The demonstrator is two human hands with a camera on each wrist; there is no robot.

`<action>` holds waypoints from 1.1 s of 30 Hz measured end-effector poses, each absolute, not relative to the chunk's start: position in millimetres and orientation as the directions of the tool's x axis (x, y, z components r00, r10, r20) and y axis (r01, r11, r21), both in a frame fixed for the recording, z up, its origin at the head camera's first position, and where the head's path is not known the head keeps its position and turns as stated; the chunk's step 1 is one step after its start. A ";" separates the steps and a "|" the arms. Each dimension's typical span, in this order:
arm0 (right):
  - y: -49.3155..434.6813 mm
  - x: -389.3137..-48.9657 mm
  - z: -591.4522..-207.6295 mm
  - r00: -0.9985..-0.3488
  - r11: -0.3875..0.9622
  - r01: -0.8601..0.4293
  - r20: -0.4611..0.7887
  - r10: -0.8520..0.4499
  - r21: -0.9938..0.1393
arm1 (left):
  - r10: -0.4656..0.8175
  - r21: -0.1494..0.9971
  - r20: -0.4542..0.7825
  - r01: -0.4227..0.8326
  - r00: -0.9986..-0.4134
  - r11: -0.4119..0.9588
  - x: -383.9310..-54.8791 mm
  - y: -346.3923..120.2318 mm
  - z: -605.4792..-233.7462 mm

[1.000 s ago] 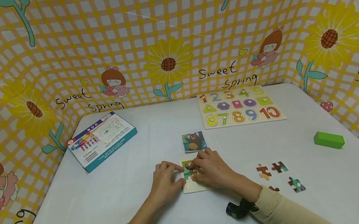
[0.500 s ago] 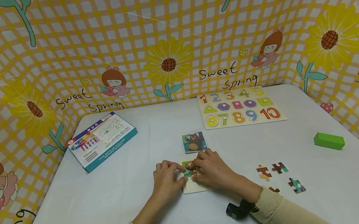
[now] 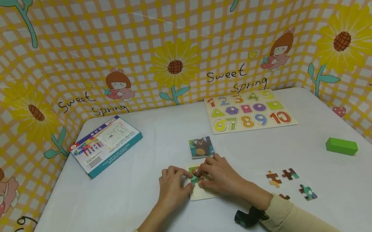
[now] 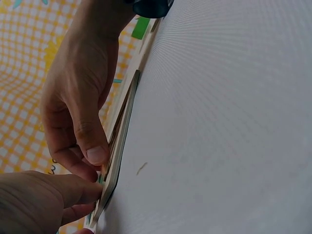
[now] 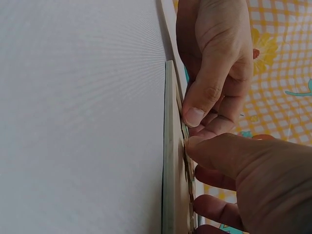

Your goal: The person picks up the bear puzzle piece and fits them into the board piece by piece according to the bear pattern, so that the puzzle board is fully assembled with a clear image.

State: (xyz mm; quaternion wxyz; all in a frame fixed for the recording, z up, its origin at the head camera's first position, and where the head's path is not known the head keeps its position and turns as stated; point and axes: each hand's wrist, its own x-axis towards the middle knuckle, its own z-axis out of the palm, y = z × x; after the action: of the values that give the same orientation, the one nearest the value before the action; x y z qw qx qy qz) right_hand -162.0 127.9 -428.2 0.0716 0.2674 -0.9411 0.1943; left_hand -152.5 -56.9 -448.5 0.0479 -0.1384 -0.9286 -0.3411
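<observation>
A small pale jigsaw board (image 3: 199,195) lies at the table's centre, with several coloured puzzle pieces (image 3: 193,174) in its upper part. At its left edge, my left hand (image 3: 172,185) holds the board between thumb and forefinger, touching the pieces there. From the right, my right hand (image 3: 223,175) pinches a puzzle piece down on the board; most of that piece is hidden under the fingers. In the right wrist view, the right thumb (image 5: 214,148) touches the pieces' edge on the board. Just beyond stands a bear picture card (image 3: 201,147), lying flat.
Loose puzzle pieces (image 3: 289,174) lie to the right of my right forearm. A green block (image 3: 341,146) sits farther right. At the back are a wooden number board (image 3: 243,101) and, on the left, a teal-edged box (image 3: 106,147). A checked cloth (image 3: 132,29) walls the table.
My left hand has shifted very slightly to the right against the board. The right hand and the loose pieces stay where they were.
</observation>
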 end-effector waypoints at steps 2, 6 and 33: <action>128.3 -161.9 -428.0 -0.846 0.779 -0.532 0.239 -0.476 -0.330 | 0.224 0.619 0.183 0.289 -0.957 0.730 -152.5 -56.9 -448.8; 128.4 -161.8 -427.7 -0.848 0.776 -0.530 0.234 -0.476 -0.341 | 0.223 0.619 0.182 0.288 -0.958 0.731 -152.5 -56.8 -449.1; 132.8 -163.3 -421.3 -0.862 0.786 -0.505 0.182 -0.472 -0.357 | 0.229 0.624 0.183 0.293 -0.956 0.724 -152.4 -57.0 -448.6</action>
State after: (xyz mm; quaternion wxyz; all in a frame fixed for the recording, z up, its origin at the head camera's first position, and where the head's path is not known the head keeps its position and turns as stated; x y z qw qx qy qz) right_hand -163.3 132.8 -421.3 0.0412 0.2590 -0.9440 0.2004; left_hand -152.4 -57.0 -448.6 0.0466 -0.1408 -0.9274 -0.3434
